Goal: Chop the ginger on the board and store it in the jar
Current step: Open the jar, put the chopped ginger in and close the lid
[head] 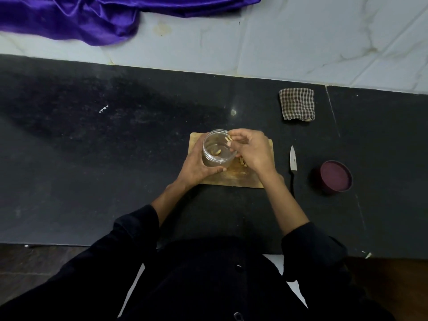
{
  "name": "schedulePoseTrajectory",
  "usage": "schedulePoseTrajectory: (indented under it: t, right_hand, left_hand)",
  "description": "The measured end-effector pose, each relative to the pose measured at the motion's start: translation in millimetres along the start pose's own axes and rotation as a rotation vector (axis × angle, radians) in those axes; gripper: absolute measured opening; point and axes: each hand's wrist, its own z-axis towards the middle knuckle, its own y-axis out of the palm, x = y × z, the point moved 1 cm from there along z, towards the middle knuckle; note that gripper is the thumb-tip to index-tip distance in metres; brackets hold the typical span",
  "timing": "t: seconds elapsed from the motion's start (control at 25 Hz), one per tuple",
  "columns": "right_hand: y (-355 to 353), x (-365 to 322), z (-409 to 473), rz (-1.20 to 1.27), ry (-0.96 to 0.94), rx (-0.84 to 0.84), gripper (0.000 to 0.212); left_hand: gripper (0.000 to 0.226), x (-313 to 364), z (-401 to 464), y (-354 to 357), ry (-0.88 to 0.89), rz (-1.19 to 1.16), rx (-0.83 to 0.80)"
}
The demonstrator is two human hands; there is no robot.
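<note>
Over the wooden chopping board (pixel 234 179), the right hand (pixel 252 151) pinched chopped ginger pieces (pixel 228 139) at the rim of the clear plastic jar (pixel 216 150), wrist bent down from the right. The left hand (pixel 196 167) wrapped the jar's near side, steadying it on the board. Pieces released too near the rim could fall outside — some ginger already lay inside, more remained on the board under the right hand.

Centre of the frame: the left hand (pixel 196 169) wraps the clear jar (pixel 217 148) on the wooden board (pixel 234 179), while the right hand (pixel 251 150) pinches ginger pieces (pixel 229 139) over its rim. Right of the board on the dark worktop (pixel 115 158) lie a knife (pixel 293 163), a maroon lid (pixel 334 175) and a checked cloth (pixel 297 104).
</note>
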Motion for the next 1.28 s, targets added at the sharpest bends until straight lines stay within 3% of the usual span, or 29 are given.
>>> schedulePoseTrajectory:
  t: [0.4,0.56,0.68,0.88,0.96,1.12,1.28]
  right_hand:
    - [-31.3,41.6,6.0,0.391,0.183,0.056,0.019]
    - [-30.4,74.8,11.1,0.043,0.256,0.018,0.018]
    - [-31.5,86.6,7.7,-0.298,0.192,0.023,0.021]
    - [-15.4,84.4,6.3,-0.496,0.154,-0.1,0.05]
    - [-7.7,80.4,4.3,-0.59,0.083,-0.135,0.049]
    - [-9.9,78.3,4.4,-0.563,-0.002,-0.017,0.026]
    - [-22.4,81.8,8.7,-0.4,0.036,0.066,0.022]
  left_hand:
    - [0.096,-1.3,0.2,-0.4,-0.002,0.001,0.0]
    - [0.097,-2.9,0.6,-0.6,-0.007,0.005,0.002]
    - [0.097,-2.7,1.1,-0.5,0.002,0.01,-0.002]
    - [0.097,-1.2,-0.4,0.0,-0.001,0.014,0.011]
    - [0.097,-1.0,-0.4,0.1,-0.007,0.013,0.011]
    - [0.097,-0.9,-0.4,-0.5,-0.015,0.009,0.008]
    - [0.095,-1.3,-0.5,-0.5,-0.013,-0.003,0.003]
